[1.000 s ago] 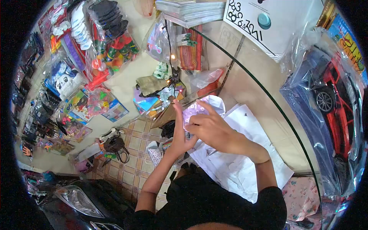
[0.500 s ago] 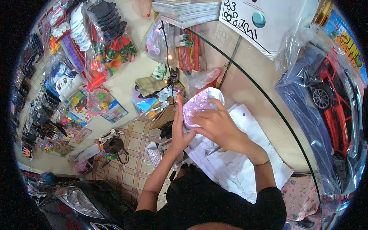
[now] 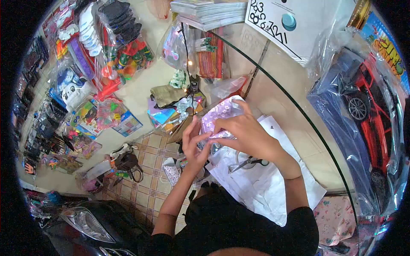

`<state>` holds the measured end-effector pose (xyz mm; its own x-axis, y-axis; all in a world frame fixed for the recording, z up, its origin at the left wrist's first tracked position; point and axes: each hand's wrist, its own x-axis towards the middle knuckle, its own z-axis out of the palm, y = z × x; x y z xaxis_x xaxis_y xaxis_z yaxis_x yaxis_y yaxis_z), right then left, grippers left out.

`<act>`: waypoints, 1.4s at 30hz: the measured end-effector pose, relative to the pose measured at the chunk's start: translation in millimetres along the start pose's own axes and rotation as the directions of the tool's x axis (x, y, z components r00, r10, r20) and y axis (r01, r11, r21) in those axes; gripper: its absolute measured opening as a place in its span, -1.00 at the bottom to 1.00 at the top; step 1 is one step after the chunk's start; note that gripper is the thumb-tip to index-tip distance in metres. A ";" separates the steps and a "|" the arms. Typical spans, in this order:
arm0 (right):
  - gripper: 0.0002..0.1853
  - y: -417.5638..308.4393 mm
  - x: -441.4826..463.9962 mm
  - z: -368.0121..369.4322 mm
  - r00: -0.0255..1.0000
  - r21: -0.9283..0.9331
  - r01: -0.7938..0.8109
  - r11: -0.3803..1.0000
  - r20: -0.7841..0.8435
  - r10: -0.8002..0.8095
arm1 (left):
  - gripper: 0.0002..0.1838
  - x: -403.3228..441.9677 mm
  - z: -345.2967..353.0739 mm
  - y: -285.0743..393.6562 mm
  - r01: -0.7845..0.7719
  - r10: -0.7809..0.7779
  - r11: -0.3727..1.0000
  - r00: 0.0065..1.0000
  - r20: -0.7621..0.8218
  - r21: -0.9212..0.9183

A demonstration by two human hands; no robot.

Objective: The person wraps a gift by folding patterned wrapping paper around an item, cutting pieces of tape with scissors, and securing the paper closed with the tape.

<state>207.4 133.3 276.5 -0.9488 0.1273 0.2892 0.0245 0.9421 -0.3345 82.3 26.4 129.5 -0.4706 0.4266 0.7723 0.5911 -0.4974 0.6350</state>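
Note:
Between my hands is a purple floral sheet point(image 3: 215, 114) with a white underside, folded into a packet-like shape; what it may enclose is hidden. My left hand point(image 3: 195, 147) holds its lower left side, fingers bent along the edge. My right hand point(image 3: 247, 132) reaches over from the right, fingers curled on the sheet's upper edge and front, thumb pointing toward the left hand. Just below, dark-handled scissors point(image 3: 247, 164) rest on large white paper sheets point(image 3: 269, 179).
A glass tabletop's dark curved edge point(image 3: 290, 96) sweeps past on the right. Beyond it lies a bagged red toy car point(image 3: 373, 123). Bagged goods point(image 3: 124, 55) hang at upper left. A patterned face mask point(image 3: 171, 173) is near the tiled floor point(image 3: 147, 164). A motorbike front point(image 3: 89, 224) stands lower left.
The floral sheet has tilted and its white rim has folded down. My left hand's straight fingers have bent around its side. My right hand has shifted slightly, uncovering more of the scissors.

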 end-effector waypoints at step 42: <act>-0.69 22.2 34.9 -14.0 0.987 -0.129 0.156 0.979 -0.002 -0.158 | -0.86 20.7 -27.7 18.7 0.020 -0.044 0.996 0.959 0.280 0.087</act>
<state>179.2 163.0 291.7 -0.9400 -0.0225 0.3404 -0.0837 0.9825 -0.1662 65.5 5.0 157.9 -0.2940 0.6426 0.7075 0.6361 -0.4209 0.6467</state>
